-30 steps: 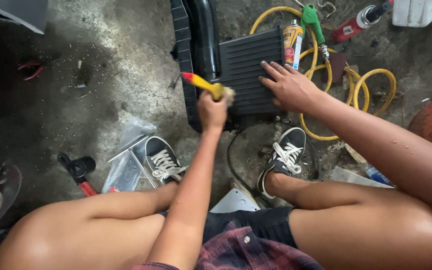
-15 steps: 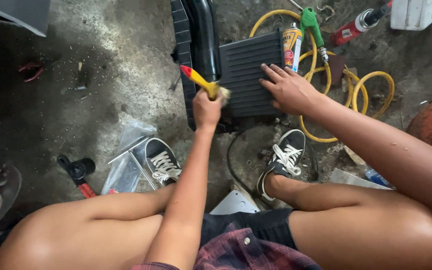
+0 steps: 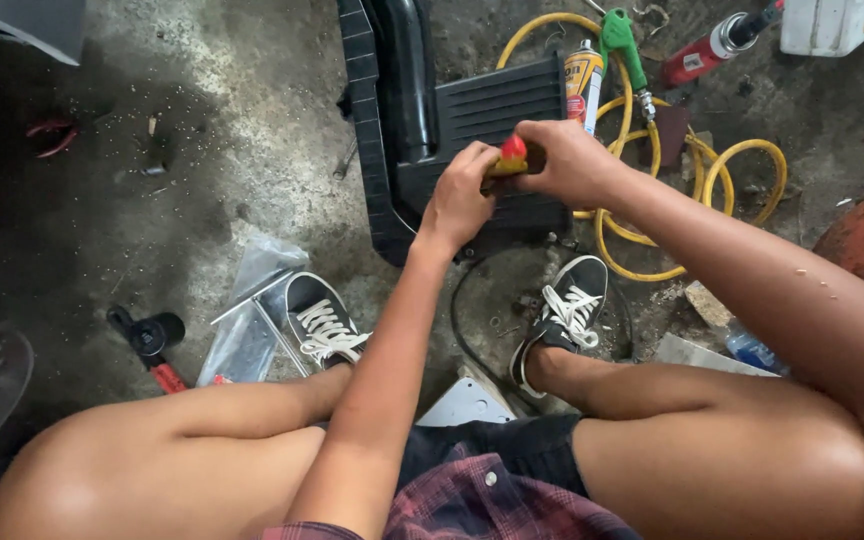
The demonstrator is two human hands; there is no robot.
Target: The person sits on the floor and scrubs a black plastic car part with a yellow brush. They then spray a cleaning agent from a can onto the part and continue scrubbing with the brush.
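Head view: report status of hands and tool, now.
Left hand and right hand both grip the yellow-red tool. Over black plastic panel. Yellow hose alongside, not obstructing.

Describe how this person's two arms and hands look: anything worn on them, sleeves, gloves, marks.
Both arms are bare to the elbows and beyond, with no sleeves in view. The left hand and right hand wear no gloves, rings or watch. A few small droplets or specks sit on the right forearm.
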